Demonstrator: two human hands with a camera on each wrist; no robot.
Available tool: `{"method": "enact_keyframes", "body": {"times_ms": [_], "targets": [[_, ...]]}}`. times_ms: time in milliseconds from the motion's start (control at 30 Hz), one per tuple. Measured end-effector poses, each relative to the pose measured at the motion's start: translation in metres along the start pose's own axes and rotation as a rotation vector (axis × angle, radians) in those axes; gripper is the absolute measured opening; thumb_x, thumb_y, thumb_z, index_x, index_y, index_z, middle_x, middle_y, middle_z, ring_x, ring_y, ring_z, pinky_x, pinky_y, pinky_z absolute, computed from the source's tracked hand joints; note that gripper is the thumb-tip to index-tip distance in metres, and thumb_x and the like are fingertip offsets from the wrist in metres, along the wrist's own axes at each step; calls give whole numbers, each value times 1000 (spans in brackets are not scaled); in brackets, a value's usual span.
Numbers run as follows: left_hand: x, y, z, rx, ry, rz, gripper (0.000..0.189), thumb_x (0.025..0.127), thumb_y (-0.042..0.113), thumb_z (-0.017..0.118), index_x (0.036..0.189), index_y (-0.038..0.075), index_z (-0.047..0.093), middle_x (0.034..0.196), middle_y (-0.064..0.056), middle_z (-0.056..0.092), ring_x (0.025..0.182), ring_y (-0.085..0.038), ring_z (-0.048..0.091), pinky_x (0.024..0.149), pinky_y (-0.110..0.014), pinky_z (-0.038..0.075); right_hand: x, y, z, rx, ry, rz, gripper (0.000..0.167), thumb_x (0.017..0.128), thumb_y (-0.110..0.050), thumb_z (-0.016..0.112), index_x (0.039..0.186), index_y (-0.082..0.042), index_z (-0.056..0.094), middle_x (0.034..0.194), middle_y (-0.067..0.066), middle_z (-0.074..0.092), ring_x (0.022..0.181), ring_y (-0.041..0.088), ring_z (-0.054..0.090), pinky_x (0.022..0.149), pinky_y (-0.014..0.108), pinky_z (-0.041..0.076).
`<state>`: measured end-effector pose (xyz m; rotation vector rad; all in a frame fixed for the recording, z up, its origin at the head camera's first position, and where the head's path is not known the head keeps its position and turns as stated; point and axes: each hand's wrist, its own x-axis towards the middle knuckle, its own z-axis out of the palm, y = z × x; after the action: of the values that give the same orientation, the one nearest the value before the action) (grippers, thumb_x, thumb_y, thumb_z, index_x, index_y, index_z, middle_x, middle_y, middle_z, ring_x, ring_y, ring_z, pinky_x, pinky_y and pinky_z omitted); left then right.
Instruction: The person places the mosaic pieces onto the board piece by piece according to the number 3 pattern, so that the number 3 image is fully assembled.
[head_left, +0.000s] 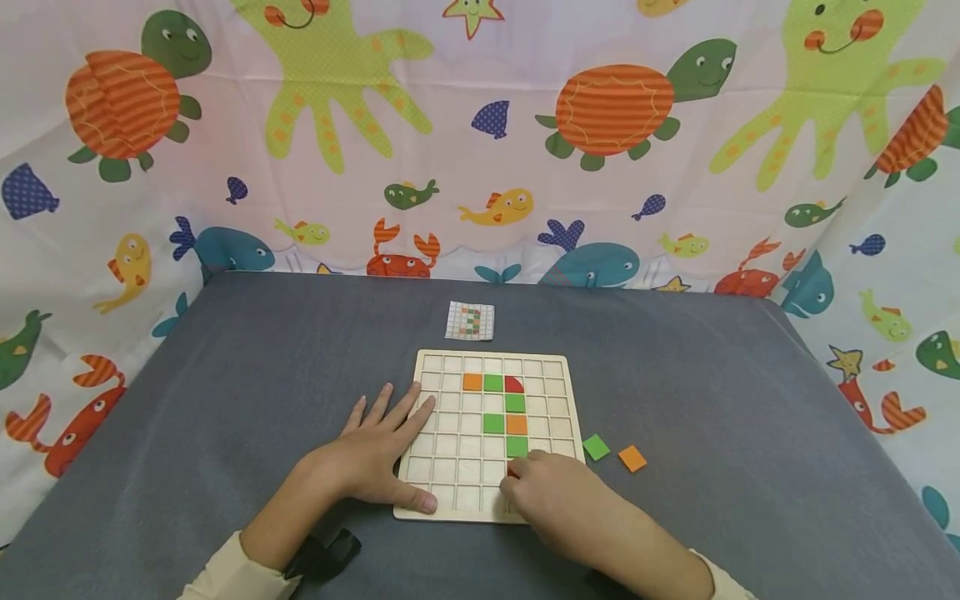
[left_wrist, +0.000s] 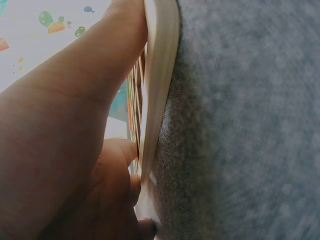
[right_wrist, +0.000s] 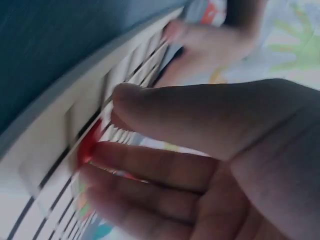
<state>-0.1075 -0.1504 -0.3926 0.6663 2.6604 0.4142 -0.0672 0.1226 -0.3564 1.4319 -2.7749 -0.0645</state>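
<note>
A pale wooden grid board (head_left: 453, 471) lies flat on the table. My left hand (head_left: 378, 450) rests on its left edge, fingers spread and thumb near the front corner. Low on the board, my right hand (head_left: 562, 504) touches a red tile (right_wrist: 89, 143) with its fingertips; the thumb stands apart from it in the right wrist view. The hand hides most of this tile from above. Above it on the board sit several green tiles (head_left: 517, 447), two orange tiles (head_left: 472, 382) and a red rounded tile (head_left: 513, 384).
A loose green tile (head_left: 596, 447) and a loose orange tile (head_left: 632, 458) lie right of the board. Behind the board is a small pattern card (head_left: 470, 322). The grey tablecloth (head_left: 300, 333) meets a curtain (head_left: 450, 233) printed with sea animals.
</note>
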Motion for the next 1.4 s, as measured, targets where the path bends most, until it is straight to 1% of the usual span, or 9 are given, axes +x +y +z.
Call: {"method": "enact_keyframes", "body": {"times_ms": [133,267,400,500,600,733,833,1033,1400], "targets": [[0,0,0,0,-1,4,128,67,83,69,163,18,15,168,-8,1,150,-44,-6,112,-69,-1,-6,-6,-2,30,-3,18,13,84,-9,76,77,-15,67,74,-5,54,59,8,47,53,25,42],[0,-1,-1,-6,-7,-3,128,67,84,68,163,19,14,168,-8,0,150,-44,-6,112,-69,-1,-14,4,-3,187,-18,20,18,88,-7,71,78,-17,61,76,-11,51,61,5,42,55,22,39],[1,-1,-1,-7,-12,-7,128,66,84,68,163,20,14,168,-7,-1,150,-43,-7,112,-69,-1,-28,19,-5,337,-34,30,24,87,-4,72,78,-22,60,77,-18,52,66,1,45,59,18,40],[1,-1,0,-10,-18,-2,128,67,84,68,163,20,13,168,-7,-2,150,-42,-7,112,-69,-2,-42,33,-4,288,22,86,31,84,-1,71,71,-25,55,70,-19,48,64,2,44,56,21,39],[1,-1,0,-20,-21,-4,128,68,82,69,163,19,13,168,-7,-2,150,-43,-8,112,-69,-2,-55,48,-3,154,70,209,28,81,-4,76,71,-22,57,68,-16,46,62,5,43,55,26,41],[0,-1,-1,-20,-18,-6,128,68,81,70,163,18,13,168,-8,-2,150,-43,-8,112,-69,-3,-66,67,0,109,8,404,20,81,-17,84,80,-19,64,69,-12,49,61,8,44,55,30,41],[0,-1,-1,-14,-16,-6,127,68,81,70,163,19,13,168,-8,-2,150,-43,-7,112,-68,-3,-69,76,6,128,-19,475,20,83,-25,83,81,-18,65,67,-10,46,59,8,41,53,29,38],[0,1,-1,-18,-22,-4,127,68,81,70,163,19,13,168,-7,-1,150,-43,-7,112,-69,-2,-66,82,22,54,78,421,25,81,-32,84,82,-15,66,71,-8,45,61,9,40,52,29,37],[-1,1,-1,-8,-12,2,127,68,81,70,163,19,13,168,-8,-1,150,-43,-6,112,-69,-1,-59,81,30,-26,190,320,21,74,-3,78,73,-13,60,71,-5,47,61,12,44,51,30,41]]}}
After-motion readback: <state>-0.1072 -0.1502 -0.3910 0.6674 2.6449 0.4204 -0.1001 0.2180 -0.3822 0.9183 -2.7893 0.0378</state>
